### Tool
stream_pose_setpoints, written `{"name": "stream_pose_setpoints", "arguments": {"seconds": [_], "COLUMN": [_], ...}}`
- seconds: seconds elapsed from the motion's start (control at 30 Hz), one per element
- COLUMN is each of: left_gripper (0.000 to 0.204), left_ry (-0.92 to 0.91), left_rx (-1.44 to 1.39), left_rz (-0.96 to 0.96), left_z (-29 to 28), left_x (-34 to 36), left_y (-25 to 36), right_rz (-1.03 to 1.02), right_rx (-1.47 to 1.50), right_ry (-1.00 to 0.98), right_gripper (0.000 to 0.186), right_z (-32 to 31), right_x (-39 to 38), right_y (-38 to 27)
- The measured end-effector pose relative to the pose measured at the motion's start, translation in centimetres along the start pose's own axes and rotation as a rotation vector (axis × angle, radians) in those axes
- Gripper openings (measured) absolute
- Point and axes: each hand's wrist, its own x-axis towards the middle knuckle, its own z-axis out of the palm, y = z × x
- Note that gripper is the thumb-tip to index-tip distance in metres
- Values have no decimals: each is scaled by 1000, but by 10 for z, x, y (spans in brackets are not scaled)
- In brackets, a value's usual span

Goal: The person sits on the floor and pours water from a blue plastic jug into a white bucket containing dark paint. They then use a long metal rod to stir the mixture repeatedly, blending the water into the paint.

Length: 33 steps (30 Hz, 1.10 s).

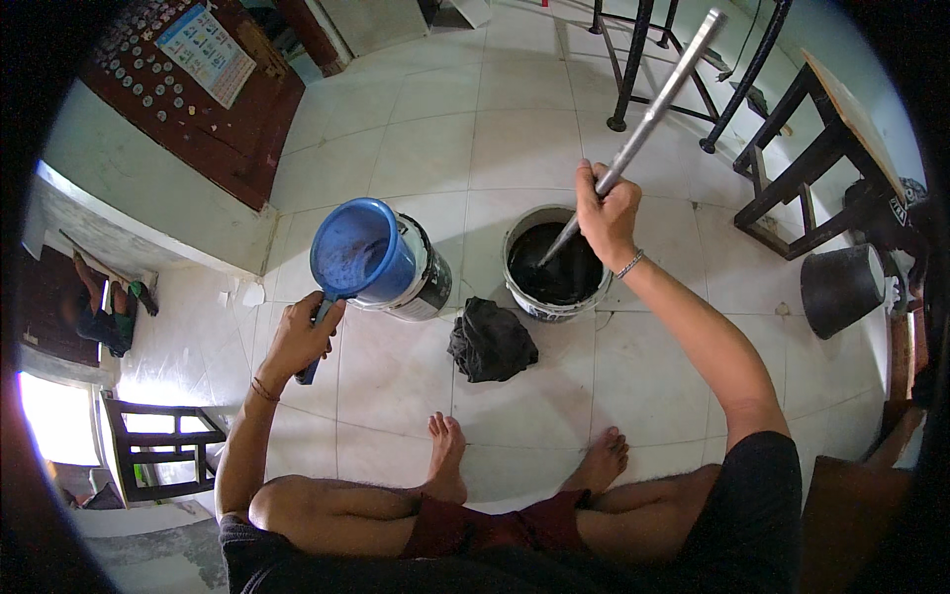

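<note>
My left hand [299,339] is closed round the handle of a blue dipper [356,249]. The dipper is tilted with its mouth toward me, over a white and dark bucket [427,272] that it partly covers. Some bluish residue shows inside it. My right hand [610,213] grips a long silver metal pipe [658,104], which slants down into a second bucket [513,280] of black contents [559,267]. The pipe's lower end meets the black stuff; how deep it goes is hidden. Between the buckets and my feet lies a crumpled black cloth or bag [492,340].
A black metal stand [623,74] and a dark wooden bench or table [792,188] are at the far right. Below them sits a dark bucket [841,289]. At the far left is a brown door [198,94]. Another person [109,315] is by the left wall, near a dark chair [163,450].
</note>
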Motion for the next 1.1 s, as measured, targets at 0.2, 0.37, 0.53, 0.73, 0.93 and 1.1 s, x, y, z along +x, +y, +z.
{"name": "stream_pose_setpoints", "arguments": {"seconds": [0.2, 0.37, 0.53, 0.73, 0.93, 1.1], "left_gripper": [42, 46, 49, 42, 38, 60], "left_ry": [167, 238, 312, 458, 681, 434], "left_rx": [288, 533, 656, 589, 560, 436], "left_rz": [197, 145, 116, 173, 366, 451], "left_z": [3, 4, -1, -45, -72, -32], "left_x": [-5, -14, -21, -43, -94, -151], "left_y": [-3, 2, 18, 82, 169, 194], "right_rz": [-331, -142, -206, -332, -138, -378], "right_rx": [-130, -60, -22, -105, 5, 2], "right_ry": [-4, -64, 69, -94, -32, 24], "right_gripper": [42, 43, 43, 35, 43, 49], "right_z": [-8, 5, 0, -3, -14, -49], "right_x": [3, -7, 2, -3, 9, 42], "right_y": [3, -10, -6, -7, -45, -94]}}
